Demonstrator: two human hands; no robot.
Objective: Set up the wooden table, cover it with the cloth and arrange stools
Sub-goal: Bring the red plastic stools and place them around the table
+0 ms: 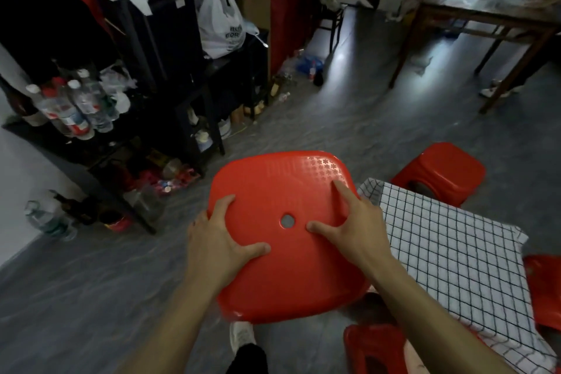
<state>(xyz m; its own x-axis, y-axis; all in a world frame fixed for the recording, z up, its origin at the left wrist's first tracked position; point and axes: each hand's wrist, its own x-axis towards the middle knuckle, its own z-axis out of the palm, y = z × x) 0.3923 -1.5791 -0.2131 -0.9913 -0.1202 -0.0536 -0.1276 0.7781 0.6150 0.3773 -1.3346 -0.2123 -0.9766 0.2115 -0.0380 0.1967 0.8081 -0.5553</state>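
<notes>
Both hands (223,240) gripping red stool (288,234) edges.

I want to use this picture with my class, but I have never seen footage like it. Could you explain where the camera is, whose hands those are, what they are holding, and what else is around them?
There is no machine here. The single picture comes from a wide-angle camera worn on a person's head, looking forward and down, so the two arms reaching in from the bottom belong to the wearer. The left hand and the right hand both grip the seat of a red plastic stool, thumbs on top and fingers spread towards its sides; the seat has a small hole in its middle. To the right is a small table covered with a white checked cloth. Another red stool stands on the grey floor beyond it, and parts of two more show at the right edge and bottom. On the left are dark shelves crowded with plastic bottles.
</notes>
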